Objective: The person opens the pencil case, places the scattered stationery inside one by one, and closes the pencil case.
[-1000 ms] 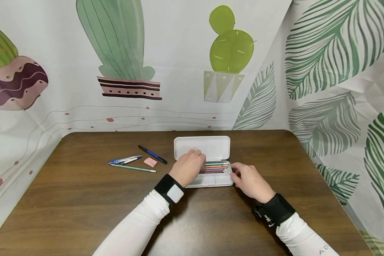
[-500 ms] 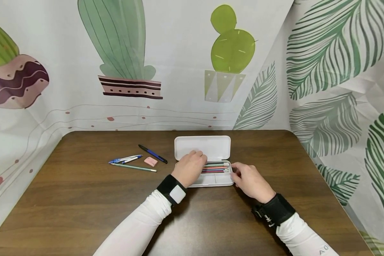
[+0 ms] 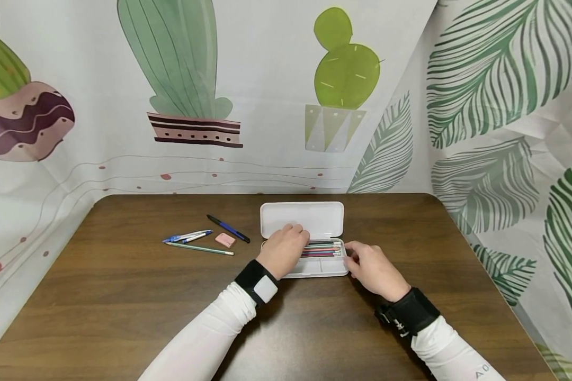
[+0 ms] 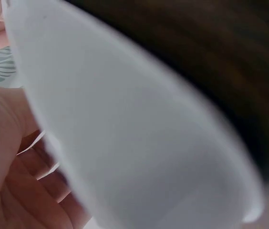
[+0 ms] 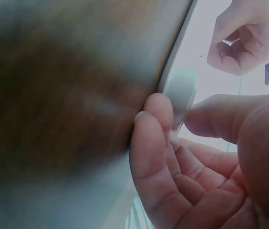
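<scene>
A white pencil case (image 3: pixel 301 219) lies on the table with its lid raised toward the back. Several coloured pencils (image 3: pixel 321 250) lie side by side in its rear compartment, eraser ends to the right. My left hand (image 3: pixel 283 251) reaches over the left half of the case, covering the pencils' left ends; its fingers look curled in the right wrist view, but I cannot tell whether they grip a pencil. At the case's right end, my right hand (image 3: pixel 374 269) pinches the wall between thumb and fingers. The case's white underside (image 4: pixel 125 119) fills the left wrist view.
Left of the case lie a pink eraser (image 3: pixel 225 240), a dark blue pen (image 3: pixel 229 229), blue-and-white pens (image 3: pixel 188 236) and a green pencil (image 3: pixel 200 248). A printed cloth (image 3: pixel 267 106) hangs along the back edge of the brown table (image 3: pixel 124 296).
My left hand has shifted slightly right over the case, and the visible pencils have moved a little against one another. My right hand keeps its place at the right end.
</scene>
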The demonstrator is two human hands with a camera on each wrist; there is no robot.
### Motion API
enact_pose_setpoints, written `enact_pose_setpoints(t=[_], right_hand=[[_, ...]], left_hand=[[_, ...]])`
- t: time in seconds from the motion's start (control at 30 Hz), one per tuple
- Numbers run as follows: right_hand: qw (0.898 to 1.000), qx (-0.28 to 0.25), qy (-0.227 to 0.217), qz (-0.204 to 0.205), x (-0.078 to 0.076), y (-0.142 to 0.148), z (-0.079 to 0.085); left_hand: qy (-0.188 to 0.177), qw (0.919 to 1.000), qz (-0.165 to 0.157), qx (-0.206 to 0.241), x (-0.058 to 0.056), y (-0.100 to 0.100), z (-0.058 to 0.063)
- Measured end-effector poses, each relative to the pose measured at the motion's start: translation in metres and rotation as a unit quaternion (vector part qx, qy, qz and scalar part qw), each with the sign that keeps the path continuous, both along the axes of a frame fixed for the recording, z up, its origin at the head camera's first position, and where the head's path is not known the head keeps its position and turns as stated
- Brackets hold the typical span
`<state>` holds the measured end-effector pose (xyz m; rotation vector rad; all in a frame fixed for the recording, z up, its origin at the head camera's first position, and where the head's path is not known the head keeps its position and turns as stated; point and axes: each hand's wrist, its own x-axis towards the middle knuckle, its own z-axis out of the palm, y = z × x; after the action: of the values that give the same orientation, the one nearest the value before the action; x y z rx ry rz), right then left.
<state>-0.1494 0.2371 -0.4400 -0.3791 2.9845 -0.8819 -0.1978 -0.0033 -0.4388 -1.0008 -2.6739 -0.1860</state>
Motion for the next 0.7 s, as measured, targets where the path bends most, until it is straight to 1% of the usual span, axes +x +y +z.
enact_pose_setpoints(t=[0.17,0.4,0.7], right_hand=[[1.000,0.000,0.008,0.002,0.000,0.000,-0.001],[1.000,0.001,0.006,0.000,0.000,0.000,-0.001],[1.000,0.002,0.012,0.002,0.000,0.000,-0.001]], left_hand=[[-0.005,1.0000,0.002,-0.004,0.000,-0.001,0.000],[-0.005,1.0000,0.002,-0.004,0.000,-0.005,-0.001],[-0.011,0.9998,-0.005,0.018,0.005,-0.014,0.008]])
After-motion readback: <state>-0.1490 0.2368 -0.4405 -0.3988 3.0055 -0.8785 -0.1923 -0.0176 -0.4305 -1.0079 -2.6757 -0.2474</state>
